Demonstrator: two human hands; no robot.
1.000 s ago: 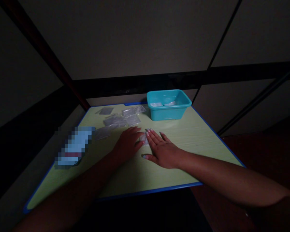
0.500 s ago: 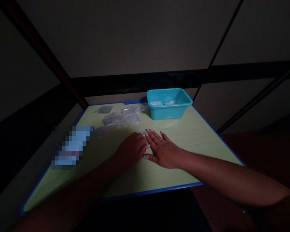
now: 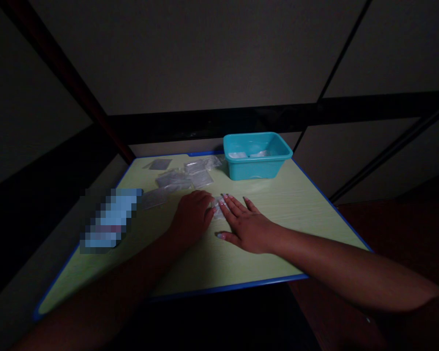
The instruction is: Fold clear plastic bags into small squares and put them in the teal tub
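Observation:
A small clear plastic packet lies flat on the pale green table, between my hands. My right hand rests palm down with its fingers spread, the fingertips pressing on the packet's right part. At the packet's left edge is my left hand, fingers bent and thumb close to them; whether it pinches the edge is hidden. Several more clear packets are scattered and overlapping behind my left hand.
A turquoise basket with whitish packets inside stands at the back right of the table. A blurred-out, phone-like object lies at the left edge. Dark panelled walls rise behind.
My left hand has moved slightly left, uncovering more of the packet. My right hand has stayed almost in place, its fingers still on the packet.

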